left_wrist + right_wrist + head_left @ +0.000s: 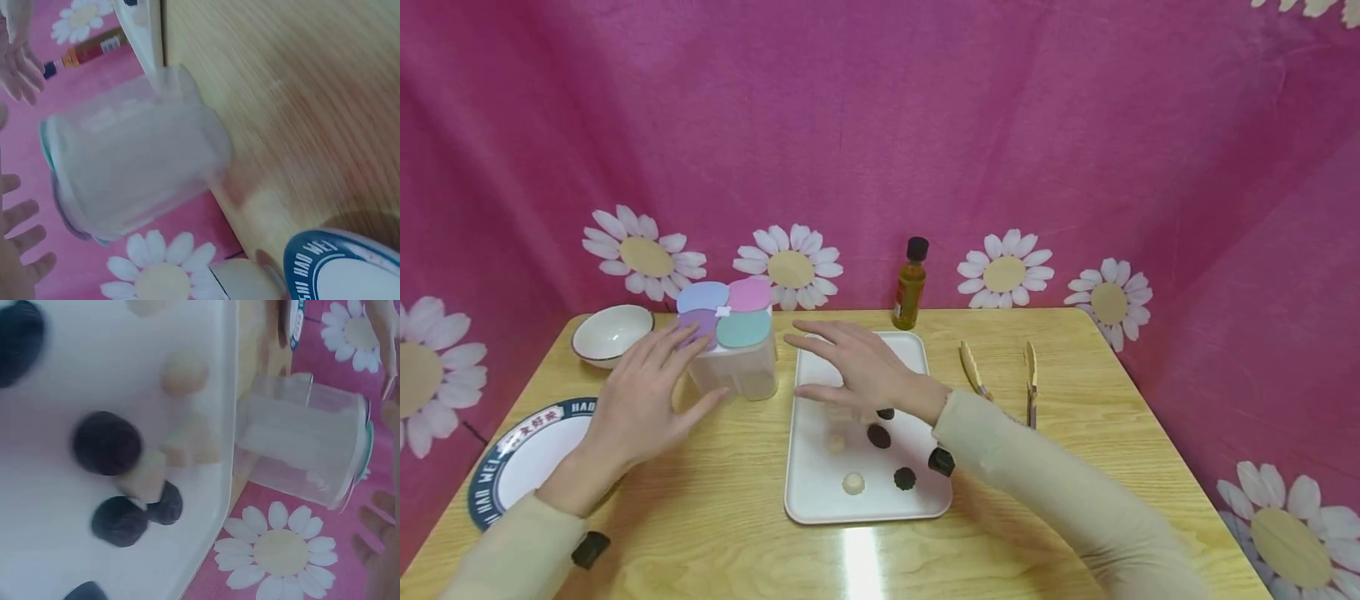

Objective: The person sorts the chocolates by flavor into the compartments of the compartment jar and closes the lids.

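Observation:
A clear plastic storage box (737,373) with several petal-shaped lids in blue, pink, purple and teal stands at the back left of the table. My left hand (638,398) is at its left, fingers spread, the fingertips by the purple lid (698,327); I cannot tell whether they touch it. My right hand (867,368) hovers over the white tray (820,508), fingers extended towards the box and holding nothing. On the tray lie dark, chocolate-like pieces (107,444) and pale ones (185,374), partly hidden by the right hand in the head view.
A white bowl (613,333) and a blue-rimmed plate (538,458) stand at the left. An oil-like bottle (910,292) with a black cap is behind the tray. Tongs (1032,379) lie at the right, partly behind the right sleeve. A pink flowered cloth (880,150) hangs around the table.

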`<state>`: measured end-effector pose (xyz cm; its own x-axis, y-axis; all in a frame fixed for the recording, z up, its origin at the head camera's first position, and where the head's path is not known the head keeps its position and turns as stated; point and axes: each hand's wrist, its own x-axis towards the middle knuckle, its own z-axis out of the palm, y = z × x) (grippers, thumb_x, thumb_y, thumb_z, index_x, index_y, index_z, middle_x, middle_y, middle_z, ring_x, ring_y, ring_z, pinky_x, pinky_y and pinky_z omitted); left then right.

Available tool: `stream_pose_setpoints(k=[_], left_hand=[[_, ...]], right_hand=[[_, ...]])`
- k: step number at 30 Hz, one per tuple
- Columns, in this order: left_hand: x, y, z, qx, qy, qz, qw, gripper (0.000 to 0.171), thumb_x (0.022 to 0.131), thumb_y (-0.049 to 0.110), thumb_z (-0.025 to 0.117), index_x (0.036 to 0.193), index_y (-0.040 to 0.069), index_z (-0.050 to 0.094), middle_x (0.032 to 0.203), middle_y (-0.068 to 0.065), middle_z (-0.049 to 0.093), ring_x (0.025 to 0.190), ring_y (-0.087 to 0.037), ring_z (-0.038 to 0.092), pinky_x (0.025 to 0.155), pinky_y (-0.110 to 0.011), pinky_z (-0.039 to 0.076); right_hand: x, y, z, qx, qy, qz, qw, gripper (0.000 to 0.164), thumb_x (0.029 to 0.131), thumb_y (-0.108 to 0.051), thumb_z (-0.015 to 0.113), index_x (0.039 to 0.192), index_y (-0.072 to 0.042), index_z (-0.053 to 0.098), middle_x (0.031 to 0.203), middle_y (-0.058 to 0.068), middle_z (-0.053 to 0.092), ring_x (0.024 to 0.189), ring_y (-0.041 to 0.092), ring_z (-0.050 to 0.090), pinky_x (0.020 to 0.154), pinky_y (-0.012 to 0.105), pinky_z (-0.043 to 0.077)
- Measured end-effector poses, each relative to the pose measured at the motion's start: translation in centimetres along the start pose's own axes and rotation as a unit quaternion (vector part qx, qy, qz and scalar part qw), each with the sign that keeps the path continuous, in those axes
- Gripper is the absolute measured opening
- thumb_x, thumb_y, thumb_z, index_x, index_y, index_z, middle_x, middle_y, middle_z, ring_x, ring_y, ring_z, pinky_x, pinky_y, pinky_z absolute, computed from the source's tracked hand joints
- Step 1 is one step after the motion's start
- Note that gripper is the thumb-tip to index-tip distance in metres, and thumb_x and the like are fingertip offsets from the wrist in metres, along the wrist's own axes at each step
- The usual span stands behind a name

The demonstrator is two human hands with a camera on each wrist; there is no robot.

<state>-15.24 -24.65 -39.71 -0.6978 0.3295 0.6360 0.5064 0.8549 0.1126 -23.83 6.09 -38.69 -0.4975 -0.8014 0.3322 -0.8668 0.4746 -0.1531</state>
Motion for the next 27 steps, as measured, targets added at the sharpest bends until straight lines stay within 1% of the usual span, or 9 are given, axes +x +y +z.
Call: stream_pose_setpoints(k=[2,4,6,9,15,19,21,23,27], left_hand=[[0.2,-0.6,0.2,-0.004,0.007,-0.005,1.0000,0.067,0.100,0.060,0.058,0.133,0.003,0.067,0.140,-0.022,0.065,0.134,-0.045,0.056,0.114,-0.064,0.043],[0.4,-1.2,0.3,-0.007,0.013,-0.006,0.9999,0.055,0.093,0.045,0.070,0.128,0.002,0.070,0.135,-0.022,0.067,0.129,-0.044,0.058,0.108,-0.066,0.046],[0.7,-1.6,0.5,-0.008,0.017,-0.008,0.9998,0.050,0.086,0.034,0.078,0.124,0.001,0.071,0.132,-0.022,0.068,0.125,-0.043,0.060,0.106,-0.065,0.048],[0.9,-2.1,0.7,-0.011,0.022,-0.016,0.9996,0.047,0.081,0.026,0.082,0.120,0.001,0.073,0.128,-0.022,0.069,0.120,-0.043,0.061,0.102,-0.063,0.050],[1.0,-2.7,1.0,-0.009,0.021,-0.034,0.9992,0.046,0.078,0.021,0.087,0.118,0.001,0.074,0.124,-0.021,0.070,0.113,-0.041,0.062,0.092,-0.061,0.054],[1.1,-2.7,1.2,-0.001,0.014,-0.045,0.9989,0.046,0.077,0.020,0.087,0.117,0.002,0.074,0.123,-0.020,0.070,0.111,-0.041,0.062,0.084,-0.060,0.058],[1.2,-2.7,1.3,0.000,0.010,-0.052,0.9986,0.045,0.078,0.021,0.087,0.118,0.003,0.074,0.123,-0.020,0.070,0.113,-0.040,0.061,0.082,-0.061,0.059],[1.2,-2.7,1.5,0.002,0.008,-0.056,0.9984,0.044,0.080,0.021,0.086,0.118,0.003,0.075,0.124,-0.020,0.069,0.113,-0.041,0.060,0.083,-0.062,0.058],[1.4,-2.8,1.6,0.000,0.008,-0.059,0.9982,0.042,0.080,0.018,0.088,0.117,0.004,0.075,0.122,-0.019,0.069,0.112,-0.040,0.059,0.083,-0.060,0.058]], right_hand=[[1.3,0.3,0.2,0.004,0.003,-0.007,1.000,0.067,0.099,-0.046,0.071,0.155,-0.016,0.052,0.162,0.010,0.051,0.148,0.027,0.053,0.122,0.046,0.045],[2.5,0.8,0.6,0.004,0.010,-0.016,1.000,0.064,0.100,-0.042,0.071,0.154,-0.014,0.053,0.160,0.010,0.053,0.147,0.026,0.054,0.121,0.043,0.046],[3.5,1.2,0.8,0.004,0.015,-0.018,1.000,0.063,0.100,-0.041,0.071,0.154,-0.013,0.054,0.159,0.011,0.055,0.147,0.026,0.054,0.121,0.042,0.045],[4.8,1.8,1.2,0.005,0.017,-0.012,1.000,0.060,0.101,-0.040,0.071,0.152,-0.014,0.056,0.158,0.009,0.056,0.148,0.026,0.053,0.122,0.042,0.045],[6.4,2.4,1.8,0.003,0.006,0.001,1.000,0.059,0.101,-0.047,0.068,0.153,-0.020,0.056,0.162,0.005,0.053,0.151,0.024,0.051,0.120,0.041,0.047],[7.3,2.6,2.1,-0.010,-0.010,-0.016,1.000,0.057,0.103,-0.048,0.065,0.153,-0.022,0.056,0.163,0.001,0.052,0.152,0.021,0.049,0.122,0.038,0.045],[7.5,2.6,2.2,-0.017,-0.020,-0.024,0.999,0.055,0.105,-0.047,0.062,0.153,-0.023,0.056,0.163,0.000,0.052,0.153,0.020,0.048,0.123,0.037,0.044],[7.6,2.6,2.2,-0.021,-0.027,-0.028,0.999,0.053,0.105,-0.047,0.062,0.152,-0.022,0.057,0.162,0.000,0.053,0.154,0.021,0.047,0.124,0.037,0.042],[7.7,2.5,2.1,-0.021,-0.030,-0.027,0.999,0.051,0.105,-0.045,0.062,0.150,-0.022,0.060,0.160,-0.001,0.056,0.154,0.020,0.047,0.127,0.037,0.039]])
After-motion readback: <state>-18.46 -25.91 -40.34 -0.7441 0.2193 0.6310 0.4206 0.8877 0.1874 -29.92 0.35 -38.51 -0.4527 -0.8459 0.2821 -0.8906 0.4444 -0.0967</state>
